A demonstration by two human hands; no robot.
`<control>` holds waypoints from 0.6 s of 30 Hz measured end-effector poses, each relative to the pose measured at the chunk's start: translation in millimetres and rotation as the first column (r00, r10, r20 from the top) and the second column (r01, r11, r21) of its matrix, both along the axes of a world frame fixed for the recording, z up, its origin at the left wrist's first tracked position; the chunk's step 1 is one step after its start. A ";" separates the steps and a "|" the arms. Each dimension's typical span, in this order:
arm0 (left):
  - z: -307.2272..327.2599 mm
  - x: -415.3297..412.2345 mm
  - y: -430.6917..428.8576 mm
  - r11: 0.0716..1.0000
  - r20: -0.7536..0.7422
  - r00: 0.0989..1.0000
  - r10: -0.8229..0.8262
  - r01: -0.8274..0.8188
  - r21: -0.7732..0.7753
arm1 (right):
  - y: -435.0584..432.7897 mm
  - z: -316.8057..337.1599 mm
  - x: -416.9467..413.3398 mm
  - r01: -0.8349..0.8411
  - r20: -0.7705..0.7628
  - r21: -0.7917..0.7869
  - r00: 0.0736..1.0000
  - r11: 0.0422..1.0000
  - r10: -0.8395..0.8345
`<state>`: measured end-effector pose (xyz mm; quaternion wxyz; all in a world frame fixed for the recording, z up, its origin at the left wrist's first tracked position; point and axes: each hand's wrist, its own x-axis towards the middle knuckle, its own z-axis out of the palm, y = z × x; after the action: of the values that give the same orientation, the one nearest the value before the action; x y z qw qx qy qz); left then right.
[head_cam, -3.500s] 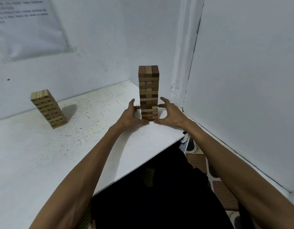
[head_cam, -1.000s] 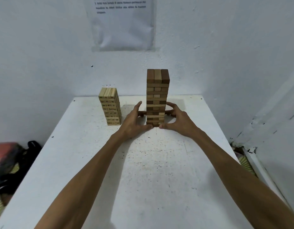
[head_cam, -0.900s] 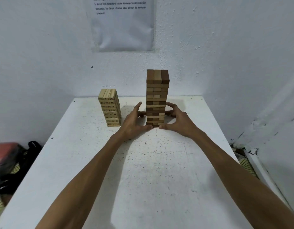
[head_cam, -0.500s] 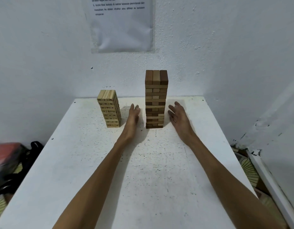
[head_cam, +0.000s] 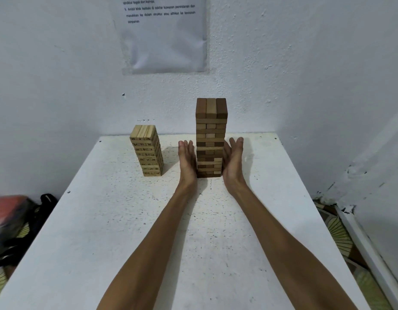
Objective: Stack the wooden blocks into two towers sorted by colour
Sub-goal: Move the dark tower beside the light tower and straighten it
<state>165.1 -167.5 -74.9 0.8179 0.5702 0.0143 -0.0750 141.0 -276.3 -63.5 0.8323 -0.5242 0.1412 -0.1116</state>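
The dark tower [head_cam: 210, 139] stands upright on the table [head_cam: 204, 238] where it stood half a second ago. Both hands, then apart from it, now lie against its lower sides. Left hand [head_cam: 187, 159] and right hand [head_cam: 232, 159] stand on edge, palms inward, fingers straight, gripping nothing. The light tower [head_cam: 146, 151] stands left of the dark tower, apart.

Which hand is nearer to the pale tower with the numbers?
Left. The left hand lies between the pale tower and the dark tower; the right hand is beyond the dark tower.
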 end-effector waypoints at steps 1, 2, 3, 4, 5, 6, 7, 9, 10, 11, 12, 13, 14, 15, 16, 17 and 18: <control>1.1 -0.4 -0.5 1.000 0.005 1.000 -0.003 0.003 0.003 | 0.5 0.4 0.9 0.000 0.000 0.004 1.000 1.000 0.000; -1.4 2.2 -0.4 1.000 0.016 1.000 -0.008 0.008 0.013 | 1.0 0.4 2.1 -0.002 -0.003 0.005 1.000 1.000 0.002; -5.0 4.8 -0.6 0.999 0.034 0.999 -0.022 0.021 0.026 | 1.7 0.5 2.8 -0.007 -0.013 0.002 1.000 1.000 0.007; -10.1 8.0 -1.0 0.999 0.048 0.998 -0.028 0.026 0.038 | 2.3 0.0 3.3 -0.009 -0.021 -0.009 1.000 1.000 0.009; -14.3 10.2 -1.5 0.998 0.058 0.998 -0.032 0.029 0.048 | 2.6 -0.6 4.0 -0.012 -0.028 -0.019 1.000 1.000 0.011; -16.7 11.5 -1.7 0.998 0.066 0.997 -0.039 0.035 0.059 | 2.4 -1.8 4.3 -0.013 -0.034 -0.027 0.999 1.000 0.012; -15.7 11.4 -2.0 0.997 0.070 0.997 -0.044 0.039 0.067 | 2.5 -2.2 4.3 -0.012 -0.039 -0.032 0.999 0.999 0.011; -14.9 12.3 -1.9 0.996 0.077 0.995 -0.061 0.055 0.073 | 2.3 -2.5 4.9 -0.011 -0.041 -0.039 0.999 0.999 0.009; -14.2 12.7 -1.7 0.995 0.081 0.994 -0.069 0.063 0.078 | 2.6 -2.6 5.1 -0.021 -0.036 -0.043 0.999 0.999 0.020; -13.3 12.4 -1.5 0.994 0.086 0.994 -0.072 0.065 0.091 | 3.1 -2.7 5.1 -0.034 -0.033 -0.043 0.999 0.998 0.032; -13.0 12.3 -1.6 0.993 0.089 0.993 -0.075 0.066 0.098 | 3.4 -2.9 4.8 -0.046 -0.028 -0.045 0.999 0.998 0.044; -12.6 12.3 -1.9 0.992 0.092 0.993 -0.079 0.069 0.103 | 3.5 -3.2 4.7 -0.054 -0.029 -0.048 0.998 0.997 0.053; -12.2 12.2 -2.0 0.991 0.094 0.992 -0.087 0.076 0.107 | 4.0 -2.6 4.0 -0.064 -0.029 -0.050 0.998 0.997 0.063; -12.3 12.6 -2.2 0.991 0.095 0.991 -0.095 0.085 0.104 | 4.1 -2.1 4.0 -0.069 -0.028 -0.050 0.997 0.996 0.068; -12.4 12.7 -2.1 0.990 0.095 0.990 -0.103 0.093 0.105 | 4.0 -2.2 4.2 -0.074 -0.026 -0.051 0.997 0.996 0.073; -13.4 13.6 -2.2 0.989 0.093 0.990 -0.111 0.101 0.106 | 4.0 -1.6 4.8 -0.080 -0.026 -0.052 0.997 0.995 0.079; -13.4 13.8 -1.9 0.988 0.089 0.989 -0.118 0.109 0.109 | 4.1 -0.8 4.9 -0.085 -0.024 -0.051 0.996 0.995 0.084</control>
<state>178.9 -169.3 -88.3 0.7814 0.6147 -0.0535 -0.0933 146.0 -272.2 -64.3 0.8209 -0.5523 0.1248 -0.0742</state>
